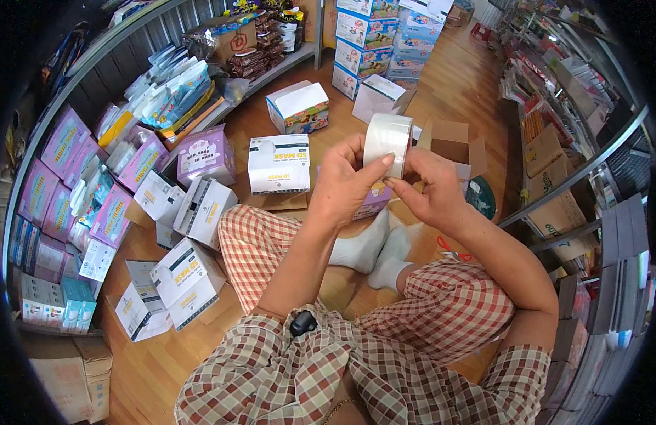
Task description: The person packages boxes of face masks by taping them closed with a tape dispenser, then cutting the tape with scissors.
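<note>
Wooden floor (147,375) is lying below; left hand (335,185) and right hand (439,190) are gripping the tape roll (385,138); loosening fingers might be dropping it.

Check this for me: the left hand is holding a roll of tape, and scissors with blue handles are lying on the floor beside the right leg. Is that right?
Not quite: the scissors have red handles, not blue, as the head view shows. The left hand is holding a roll of tape, and the scissors are lying on the floor beside the right leg.
</note>
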The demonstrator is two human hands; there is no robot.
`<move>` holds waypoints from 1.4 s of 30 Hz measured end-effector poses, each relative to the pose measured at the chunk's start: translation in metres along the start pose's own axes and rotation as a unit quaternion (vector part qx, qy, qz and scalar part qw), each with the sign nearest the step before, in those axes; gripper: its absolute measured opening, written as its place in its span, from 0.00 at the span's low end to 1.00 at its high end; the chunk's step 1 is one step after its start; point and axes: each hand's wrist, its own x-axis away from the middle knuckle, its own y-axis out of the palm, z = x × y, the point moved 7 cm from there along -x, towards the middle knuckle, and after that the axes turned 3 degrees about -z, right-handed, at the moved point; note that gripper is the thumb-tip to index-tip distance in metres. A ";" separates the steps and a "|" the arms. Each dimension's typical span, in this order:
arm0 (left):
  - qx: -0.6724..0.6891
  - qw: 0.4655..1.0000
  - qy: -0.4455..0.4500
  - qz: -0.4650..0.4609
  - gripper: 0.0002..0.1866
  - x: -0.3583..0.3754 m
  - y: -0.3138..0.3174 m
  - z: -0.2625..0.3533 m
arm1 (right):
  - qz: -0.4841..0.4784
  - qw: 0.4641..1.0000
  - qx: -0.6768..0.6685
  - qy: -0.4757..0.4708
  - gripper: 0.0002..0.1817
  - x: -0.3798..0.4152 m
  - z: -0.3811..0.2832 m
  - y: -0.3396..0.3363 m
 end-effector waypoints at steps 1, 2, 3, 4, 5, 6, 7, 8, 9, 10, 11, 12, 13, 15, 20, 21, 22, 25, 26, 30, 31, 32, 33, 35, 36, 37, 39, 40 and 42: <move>-0.005 1.000 -0.008 -0.007 0.17 0.000 0.000 0.000 | -0.001 1.000 0.003 -0.004 0.12 0.000 -0.001 0.000; -0.005 1.000 -0.007 -0.006 0.17 0.000 0.000 0.001 | -0.001 1.000 0.003 -0.004 0.12 0.000 -0.001 0.000; -0.006 1.000 -0.010 -0.009 0.17 0.000 0.000 0.001 | -0.002 1.000 -0.003 -0.002 0.12 0.000 -0.002 0.000; -0.008 1.000 -0.013 -0.012 0.17 0.000 0.001 0.002 | -0.003 1.000 -0.007 0.001 0.11 0.000 -0.002 0.000; -0.008 1.000 -0.013 -0.013 0.17 0.000 0.001 0.002 | -0.003 1.000 -0.007 0.002 0.11 -0.001 -0.003 0.000; 0.000 1.000 -0.012 -0.017 0.17 -0.001 0.000 0.002 | -0.006 1.000 -0.003 0.003 0.11 -0.001 -0.003 0.000; 0.007 1.000 -0.011 -0.022 0.17 -0.001 0.000 0.002 | -0.010 1.000 0.000 0.003 0.11 -0.001 -0.003 0.000; 0.007 1.000 -0.012 -0.022 0.17 -0.001 0.000 0.002 | -0.010 1.000 0.000 0.004 0.11 -0.001 -0.003 0.001; 0.006 1.000 -0.014 -0.022 0.17 -0.001 0.000 0.002 | -0.010 1.000 0.005 -0.003 0.11 -0.002 -0.003 0.001; 0.005 1.000 -0.017 -0.023 0.17 -0.001 0.000 0.002 | -0.011 1.000 0.011 -0.010 0.11 -0.002 -0.004 0.001; 0.005 1.000 -0.018 -0.023 0.17 -0.001 0.000 0.001 | -0.011 1.000 0.011 -0.009 0.11 -0.002 -0.004 0.001; 0.007 1.000 -0.017 -0.022 0.17 -0.002 -0.001 0.001 | -0.013 1.000 0.007 -0.007 0.11 -0.002 -0.004 0.001; 0.009 1.000 -0.017 -0.022 0.17 -0.002 -0.001 0.001 | -0.015 1.000 0.003 -0.004 0.11 -0.002 -0.004 0.002; 0.009 1.000 -0.019 -0.019 0.17 -0.002 -0.001 0.001 | -0.017 1.000 0.006 -0.003 0.11 -0.002 -0.004 0.001; 0.008 1.000 -0.021 -0.013 0.18 -0.002 -0.002 -0.001 | -0.019 1.000 -0.001 0.000 0.11 -0.003 -0.005 0.002; 0.012 1.000 -0.026 -0.011 0.18 -0.002 -0.002 -0.002 | -0.021 1.000 0.001 -0.001 0.11 -0.003 -0.005 0.003; 0.016 0.999 -0.031 -0.010 0.18 -0.002 -0.002 -0.003 | -0.024 1.000 0.004 -0.002 0.11 -0.004 -0.005 0.003; 0.025 0.999 -0.022 0.007 0.18 -0.002 -0.004 -0.005 | -0.031 1.000 -0.003 0.006 0.11 -0.004 -0.001 0.006; 0.025 0.999 -0.022 0.007 0.18 -0.002 -0.004 -0.005 | -0.031 1.000 -0.003 0.006 0.11 -0.005 -0.001 0.006; 0.005 0.999 0.023 0.041 0.16 -0.002 -0.004 -0.001 | -0.072 0.996 0.002 0.044 0.11 -0.008 -0.001 0.007; -0.012 0.998 0.039 0.056 0.15 -0.001 -0.005 0.002 | -0.092 0.994 0.004 0.058 0.11 -0.008 -0.001 0.008; -0.011 0.998 0.039 0.056 0.15 0.000 -0.005 0.002 | -0.091 0.994 0.005 0.059 0.11 -0.008 -0.001 0.006; -0.040 0.996 0.061 0.060 0.15 0.001 -0.006 0.007 | -0.057 0.997 0.029 0.032 0.11 -0.009 -0.004 -0.001; -0.068 0.992 0.083 0.064 0.15 0.003 -0.005 0.013 | -0.023 0.998 0.053 0.004 0.11 -0.011 -0.009 -0.010; -0.094 0.989 0.089 0.067 0.15 0.004 -0.004 0.015 | -0.004 0.996 0.086 -0.033 0.11 -0.012 -0.017 -0.016; -0.120 0.986 0.093 0.068 0.15 0.005 -0.002 0.017 | 0.016 0.990 0.119 -0.070 0.11 -0.012 -0.024 -0.020; -0.143 0.982 0.108 0.068 0.15 0.004 -0.001 0.013 | 0.018 0.981 0.162 -0.104 0.10 -0.011 -0.028 -0.018; -0.165 0.976 0.124 0.069 0.15 0.004 0.000 0.013 | 0.019 0.969 0.205 -0.140 0.10 -0.009 -0.033 -0.016; -0.208 0.968 0.120 0.077 0.15 0.005 0.001 0.012 | 0.015 0.955 0.253 -0.156 0.11 -0.007 -0.033 -0.013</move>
